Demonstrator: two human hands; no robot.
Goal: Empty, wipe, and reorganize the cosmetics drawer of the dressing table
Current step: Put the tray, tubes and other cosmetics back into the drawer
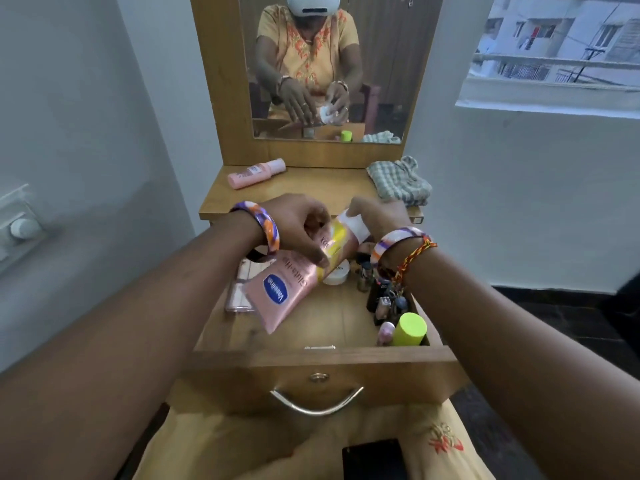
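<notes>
A wooden dressing table [221, 202] with a mirror [325, 64] stands against a pale wall beside a window, its one drawer [322, 368] pulled open toward the person; on its top lie one pink bottle [256, 173] on its side and one checked cloth [398, 181]. Both hands are above the drawer, holding two tubes: the left hand [298, 223] grips the pink Vaseline tube [284, 292], and the right hand [377, 213] curls around the white cap of the yellow-and-pink tube [341, 240]. Beneath them sit one white jar [336, 276], a flat pink case [239, 292] at the left, and, along the right wall, a cluster of small bottles too crowded to count plus one lime-green capped container [410, 329].
</notes>
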